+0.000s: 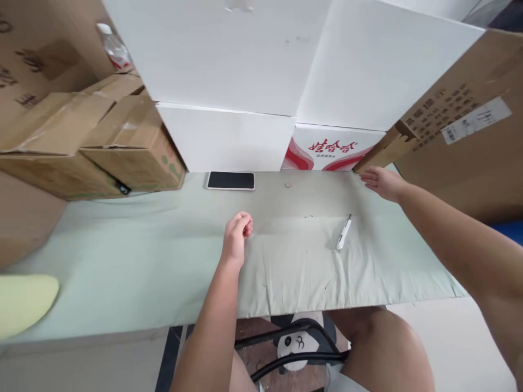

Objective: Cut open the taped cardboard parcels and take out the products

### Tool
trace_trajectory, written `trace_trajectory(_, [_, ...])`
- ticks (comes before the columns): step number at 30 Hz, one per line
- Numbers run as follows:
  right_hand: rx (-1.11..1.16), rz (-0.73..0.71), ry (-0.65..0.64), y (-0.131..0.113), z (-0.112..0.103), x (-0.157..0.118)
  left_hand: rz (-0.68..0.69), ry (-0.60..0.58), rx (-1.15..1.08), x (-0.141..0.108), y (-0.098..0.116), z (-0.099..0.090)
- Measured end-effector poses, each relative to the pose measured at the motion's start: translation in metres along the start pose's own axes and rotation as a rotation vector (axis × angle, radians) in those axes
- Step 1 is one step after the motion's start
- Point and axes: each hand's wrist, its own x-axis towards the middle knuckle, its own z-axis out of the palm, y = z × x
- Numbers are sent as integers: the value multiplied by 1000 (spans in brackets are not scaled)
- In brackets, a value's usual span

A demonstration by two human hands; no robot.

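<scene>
Head view: the left hand (237,231) is over the middle of the surface (122,245), which is covered in pale green cloth; its fingers are curled into a loose fist with nothing seen in its hold; whether it rests on the cloth or hangs just above it, I cannot tell; the right hand (383,182) is stretched out to the far right, open and with nothing in it that shows, its fingers fairly straight and close together, pointing left; it is near a narrow brown carton (386,155), though contact cannot be made out.

A slim white tool (344,234) lies on the surface between the two hands, nearer the right one and closer to the front edge, slanted with its thin dark tip away from the person; a phone (231,181) lies flat beyond the left hand, its screen dark; a small pinkish scrap (288,185) lies to the right of the phone, in front of a white box with red lettering (330,148); plain white boxes (229,54) stand beside and above that one; brown cartons (126,141) stand at the left, a larger labelled carton (461,158) at the right.
</scene>
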Motion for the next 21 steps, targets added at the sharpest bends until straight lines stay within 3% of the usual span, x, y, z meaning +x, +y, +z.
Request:
trace_trajectory(5, [-111, -315, -262, -54, 78, -57, 47, 9, -36, -14, 5, -12])
trace_trajectory(11, [-305, -818, -463, -159, 197, -149, 77, 33, -92, -31, 18, -43])
trace_trajectory(14, [-451, -1118, -382, -216, 256, -191, 84, 61, -119, -37, 23, -60])
trace_trajectory(16, [-516, -1244, -293, -249, 291, -211, 90, 72, -130, -40, 25, -68])
trace_trajectory(21, [-512, -1281, -192, -297, 351, -231, 128, 64, -165, -41, 25, -82])
